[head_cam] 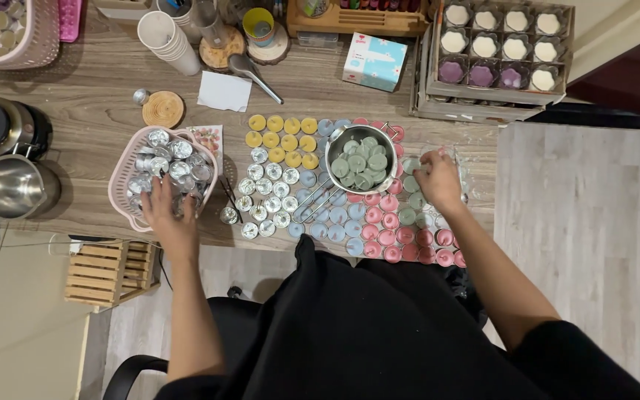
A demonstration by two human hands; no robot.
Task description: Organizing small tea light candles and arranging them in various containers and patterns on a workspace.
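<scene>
My left hand (170,215) reaches into a pink basket (122,178) full of empty silver tealight cups (168,159), fingers spread over them. My right hand (438,178) rests on the right side of the table among green tealight candles (411,185), its fingertips pinching at one beside a metal pot (390,144) that holds several green wax discs (361,161). Rows of yellow (283,141), blue (335,216) and pink tealights (390,237) lie between my hands, with empty silver cups (264,196) to their left.
A steel kettle (12,185) and a dark pot (1,126) stand at the left edge. Paper cups (168,41), a spoon (253,74), a round wooden coaster (163,109), a blue box (373,61) and a tray of white and purple candles (501,44) line the back. A wooden crate (109,270) sits below the table.
</scene>
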